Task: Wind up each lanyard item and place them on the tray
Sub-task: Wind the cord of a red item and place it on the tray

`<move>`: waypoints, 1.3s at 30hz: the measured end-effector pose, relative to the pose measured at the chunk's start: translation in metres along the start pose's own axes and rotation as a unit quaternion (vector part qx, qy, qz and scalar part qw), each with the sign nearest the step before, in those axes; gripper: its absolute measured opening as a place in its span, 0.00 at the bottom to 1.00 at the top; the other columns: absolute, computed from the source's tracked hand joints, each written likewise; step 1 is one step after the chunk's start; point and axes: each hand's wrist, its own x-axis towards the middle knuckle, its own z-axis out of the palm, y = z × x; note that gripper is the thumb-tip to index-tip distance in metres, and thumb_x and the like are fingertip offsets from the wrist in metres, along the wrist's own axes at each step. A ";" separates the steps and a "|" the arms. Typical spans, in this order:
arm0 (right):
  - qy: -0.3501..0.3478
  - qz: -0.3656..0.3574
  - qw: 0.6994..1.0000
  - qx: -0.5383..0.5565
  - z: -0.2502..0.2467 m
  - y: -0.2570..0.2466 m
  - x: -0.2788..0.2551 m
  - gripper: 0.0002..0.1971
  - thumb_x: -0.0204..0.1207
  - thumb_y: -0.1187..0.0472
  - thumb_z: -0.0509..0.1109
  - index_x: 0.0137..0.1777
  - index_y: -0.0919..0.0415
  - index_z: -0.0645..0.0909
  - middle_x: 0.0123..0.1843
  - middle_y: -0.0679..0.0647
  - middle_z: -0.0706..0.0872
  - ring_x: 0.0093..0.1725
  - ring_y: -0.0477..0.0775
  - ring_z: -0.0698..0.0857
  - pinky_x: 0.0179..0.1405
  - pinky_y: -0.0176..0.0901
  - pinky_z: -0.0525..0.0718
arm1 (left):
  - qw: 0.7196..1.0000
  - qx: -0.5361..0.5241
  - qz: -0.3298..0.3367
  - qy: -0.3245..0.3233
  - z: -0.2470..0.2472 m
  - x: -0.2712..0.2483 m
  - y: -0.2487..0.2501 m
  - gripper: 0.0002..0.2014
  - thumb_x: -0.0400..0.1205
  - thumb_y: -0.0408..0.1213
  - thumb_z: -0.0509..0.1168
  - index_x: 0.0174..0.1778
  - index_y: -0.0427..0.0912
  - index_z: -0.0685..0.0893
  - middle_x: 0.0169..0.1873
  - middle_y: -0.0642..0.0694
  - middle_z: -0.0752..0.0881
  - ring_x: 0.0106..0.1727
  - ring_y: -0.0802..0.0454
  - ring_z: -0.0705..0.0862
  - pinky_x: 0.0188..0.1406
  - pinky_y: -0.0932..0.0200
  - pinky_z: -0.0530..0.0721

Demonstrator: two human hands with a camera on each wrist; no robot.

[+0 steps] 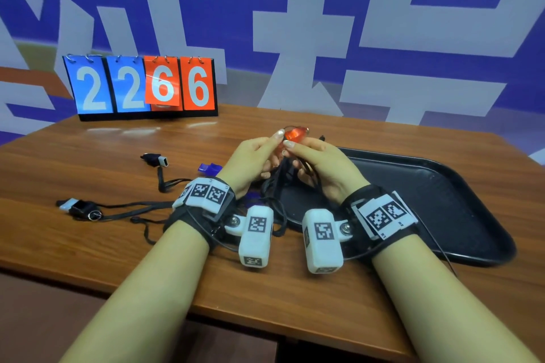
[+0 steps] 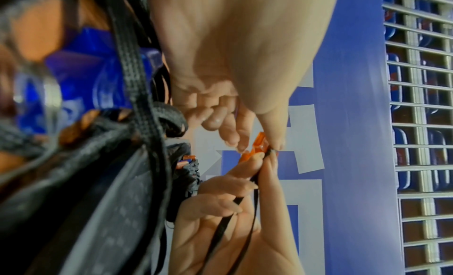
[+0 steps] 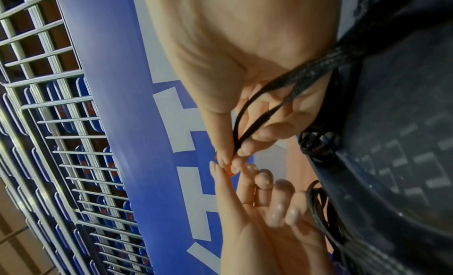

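An orange whistle point(image 1: 295, 134) on a black lanyard cord point(image 1: 283, 174) is held up above the table, just left of the black tray point(image 1: 427, 200). My left hand point(image 1: 275, 141) pinches the whistle point(image 2: 257, 145) between thumb and fingers. My right hand point(image 1: 295, 150) pinches the cord point(image 3: 247, 132) right where it meets the whistle point(image 3: 229, 167), and two strands run across its palm point(image 2: 220, 227). The rest of the cord hangs down between my wrists. The tray's inside shows no wound items; its near left part is hidden by my right arm.
On the wooden table point(image 1: 88, 162) to the left lie a blue whistle point(image 1: 209, 168) and two black-and-white items point(image 1: 156, 159) point(image 1: 78, 208) with loose black lanyards. A flip scoreboard point(image 1: 141, 85) reading 2266 stands at the back left.
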 end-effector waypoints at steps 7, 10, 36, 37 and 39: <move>0.003 -0.025 1.000 -0.016 0.000 0.001 -0.002 0.06 0.76 0.60 0.76 0.50 0.57 0.84 0.37 0.49 0.89 0.32 0.43 0.81 0.28 0.29 0.79 | 0.999 0.015 0.043 -0.026 0.001 -0.001 0.000 0.18 0.90 0.42 0.58 0.36 0.37 0.78 0.24 0.49 0.74 0.21 0.59 0.66 0.20 0.67 0.64; -0.021 -0.026 0.999 -0.015 0.000 0.001 -0.003 0.07 0.77 0.59 0.75 0.53 0.58 0.84 0.39 0.50 0.89 0.33 0.44 0.82 0.28 0.29 0.80 | 0.998 0.020 0.047 -0.026 0.000 0.000 0.000 0.17 0.89 0.41 0.60 0.36 0.39 0.78 0.26 0.46 0.73 0.23 0.57 0.66 0.22 0.65 0.64; 0.033 -0.181 0.983 0.014 -0.018 -0.009 0.001 0.13 0.83 0.72 0.62 0.51 0.59 0.87 0.45 0.52 0.88 0.29 0.44 0.75 0.22 0.29 0.69 | 0.986 0.154 0.062 0.036 -0.017 0.004 -0.005 0.14 0.84 0.45 0.69 0.45 0.36 0.90 0.27 0.55 0.86 0.25 0.65 0.80 0.26 0.73 0.74; 0.043 -0.180 0.983 -0.014 -0.018 -0.008 0.001 0.13 0.82 0.73 0.62 0.50 0.60 0.87 0.43 0.50 0.88 0.27 0.43 0.74 0.21 0.30 0.68 | 0.988 0.140 0.051 0.040 -0.016 0.004 -0.004 0.17 0.84 0.47 0.69 0.44 0.34 0.90 0.26 0.52 0.85 0.24 0.63 0.79 0.24 0.71 0.74; 0.047 -0.166 0.980 -0.102 -0.015 -0.007 -0.001 0.12 0.81 0.71 0.64 0.48 0.60 0.88 0.34 0.43 0.88 0.24 0.42 0.71 0.20 0.30 0.66 | 0.990 0.126 0.040 0.050 -0.014 0.003 -0.002 0.22 0.83 0.52 0.69 0.41 0.32 0.87 0.29 0.42 0.87 0.25 0.58 0.79 0.23 0.67 0.75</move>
